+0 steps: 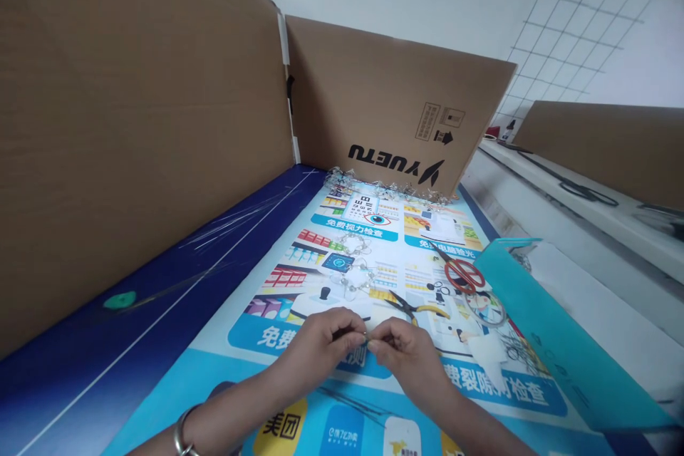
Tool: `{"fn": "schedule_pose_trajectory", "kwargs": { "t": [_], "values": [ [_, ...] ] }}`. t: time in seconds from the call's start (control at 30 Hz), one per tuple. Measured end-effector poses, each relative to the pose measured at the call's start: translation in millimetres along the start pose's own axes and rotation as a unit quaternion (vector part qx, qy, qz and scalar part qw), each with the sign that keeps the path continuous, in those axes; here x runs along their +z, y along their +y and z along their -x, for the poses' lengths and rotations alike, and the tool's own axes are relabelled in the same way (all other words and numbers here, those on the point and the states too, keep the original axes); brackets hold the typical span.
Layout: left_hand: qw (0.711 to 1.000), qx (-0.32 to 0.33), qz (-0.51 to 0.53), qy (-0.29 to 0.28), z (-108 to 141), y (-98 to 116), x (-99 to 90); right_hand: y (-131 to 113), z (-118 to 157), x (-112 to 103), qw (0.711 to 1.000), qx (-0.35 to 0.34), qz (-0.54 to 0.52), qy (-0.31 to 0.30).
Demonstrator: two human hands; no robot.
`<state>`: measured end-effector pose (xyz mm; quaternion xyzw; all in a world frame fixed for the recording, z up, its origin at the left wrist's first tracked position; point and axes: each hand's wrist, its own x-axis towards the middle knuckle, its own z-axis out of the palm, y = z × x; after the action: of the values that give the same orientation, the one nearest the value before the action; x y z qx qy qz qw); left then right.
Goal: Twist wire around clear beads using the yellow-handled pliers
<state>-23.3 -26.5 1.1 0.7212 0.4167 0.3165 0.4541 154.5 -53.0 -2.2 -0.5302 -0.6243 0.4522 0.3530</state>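
Note:
Over the printed mat (214, 370), my left hand (332, 335) and my right hand (402, 350) meet with thumbs and index fingers pinched together. A tiny thin piece, perhaps wire, shows between the fingertips; its kind is too small to make out. Just beyond my hands lie pliers (411, 308) with yellow handles, jaws apart. Below my hands, several thin dark wire strands (355, 402) rest on the mat. Farther off are loops of clear beads on wire (360, 276). Red-handled scissors (464, 275) lie to the right, near a clear ring-shaped coil (485, 309).
Tall cardboard panels (395, 100) wall off the left and back. Beaded wire pieces (395, 191) line the back panel's foot. A teal folder-like sheet (566, 342) and tangled dark wire (521, 350) lie right. A green piece (120, 300) sits left. A white ledge (588, 196) runs along the right.

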Motion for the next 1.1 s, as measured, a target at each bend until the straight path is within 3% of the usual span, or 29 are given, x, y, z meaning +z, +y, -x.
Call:
{"fn": "schedule_pose_trajectory", "kwargs": {
  "t": [0.23,0.47,0.7,1.1],
  "values": [
    [0.997,0.052,-0.059,0.02,0.5,-7.0,4.0,-0.6,-1.1,3.8,1.0,0.02,-0.007,0.0],
    [0.991,0.076,-0.101,0.054,-0.1,-10.7,13.8,0.0,-2.2,11.4,0.997,0.023,0.025,0.068],
    [0.992,0.064,-0.096,0.047,-0.5,-9.2,15.5,-1.0,-1.3,12.5,0.996,0.041,0.007,0.076],
    [0.998,-0.031,0.03,0.048,-5.7,-12.1,18.9,3.6,-4.0,12.4,0.991,0.05,-0.103,0.066]
  ]
}}
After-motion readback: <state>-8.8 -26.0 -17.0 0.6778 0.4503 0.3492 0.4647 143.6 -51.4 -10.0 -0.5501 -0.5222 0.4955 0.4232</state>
